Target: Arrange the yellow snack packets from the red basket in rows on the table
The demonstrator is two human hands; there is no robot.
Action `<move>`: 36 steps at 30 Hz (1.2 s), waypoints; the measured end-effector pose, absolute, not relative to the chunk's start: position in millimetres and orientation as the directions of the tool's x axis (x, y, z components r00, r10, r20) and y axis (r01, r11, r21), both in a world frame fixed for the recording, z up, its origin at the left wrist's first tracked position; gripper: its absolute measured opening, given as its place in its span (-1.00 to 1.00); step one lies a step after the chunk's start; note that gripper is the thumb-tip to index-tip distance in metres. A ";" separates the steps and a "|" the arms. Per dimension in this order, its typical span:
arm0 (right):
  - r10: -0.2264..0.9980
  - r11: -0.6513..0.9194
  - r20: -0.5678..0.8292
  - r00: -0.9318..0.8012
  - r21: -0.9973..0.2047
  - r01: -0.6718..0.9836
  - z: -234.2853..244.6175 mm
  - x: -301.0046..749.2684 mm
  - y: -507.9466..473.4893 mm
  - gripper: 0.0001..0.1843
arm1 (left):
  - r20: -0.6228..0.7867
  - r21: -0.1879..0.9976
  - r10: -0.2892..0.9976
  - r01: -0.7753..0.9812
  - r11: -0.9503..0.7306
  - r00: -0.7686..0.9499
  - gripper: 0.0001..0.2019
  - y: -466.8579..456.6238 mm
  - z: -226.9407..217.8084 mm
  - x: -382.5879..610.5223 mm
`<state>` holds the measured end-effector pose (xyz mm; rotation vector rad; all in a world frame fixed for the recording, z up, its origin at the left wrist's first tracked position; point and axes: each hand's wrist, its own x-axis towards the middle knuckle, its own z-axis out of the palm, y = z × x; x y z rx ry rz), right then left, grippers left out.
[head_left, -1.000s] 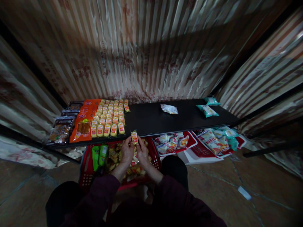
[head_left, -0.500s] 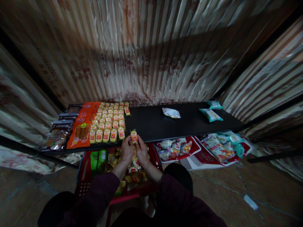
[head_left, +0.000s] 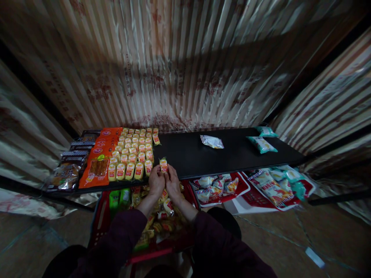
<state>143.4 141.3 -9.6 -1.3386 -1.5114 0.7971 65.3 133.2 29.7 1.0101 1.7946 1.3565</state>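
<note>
Between my left hand [head_left: 157, 183] and my right hand [head_left: 172, 183] is a small wrapped snack cake [head_left: 163, 165], upright, pinched by the fingertips of both. It is over the front edge of the black shelf [head_left: 185, 154]. Just left of it, rows of matching yellow wrapped cakes [head_left: 130, 171] stand close together on the shelf. One cake [head_left: 156, 139] leans at the back right end of those rows. Below my wrists sits a red basket [head_left: 100, 220] filled with loose wrapped cakes and some green packets [head_left: 114, 201].
Orange snack bags [head_left: 95, 170] and dark bags [head_left: 65, 175] lie at the shelf's left end. A white packet [head_left: 212, 141] lies mid-shelf; teal packets [head_left: 262, 144] lie at the right. Red baskets [head_left: 245, 185] of bagged snacks stand below. A striped curtain [head_left: 174, 69] hangs behind.
The view has shifted slightly, so the shelf's contents appear a little lower. Both hands still pinch the same cake, which is now slightly nearer the shelf rows.
</note>
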 end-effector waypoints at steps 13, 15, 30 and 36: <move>0.977 0.175 0.210 0.037 -0.889 0.424 -11.1 137.4 171.4 -0.48 | -0.090 0.939 0.892 0.260 0.223 -0.442 -0.70 157.3 41.1 60.8; 0.975 0.184 0.219 0.036 -0.888 0.422 -12.4 135.6 175.3 -0.49 | -0.097 0.938 0.894 0.260 0.228 -0.437 -0.70 160.5 42.7 60.3; 0.969 0.224 0.245 0.004 -0.891 0.395 -17.3 128.6 216.0 -0.50 | -0.067 0.897 0.898 0.368 0.246 -0.435 -0.72 196.0 40.4 58.5; 0.971 0.224 0.239 -0.014 -0.886 0.406 -21.1 124.3 227.4 -0.46 | -0.066 0.867 0.900 0.422 0.265 -0.430 -0.72 204.5 44.7 57.4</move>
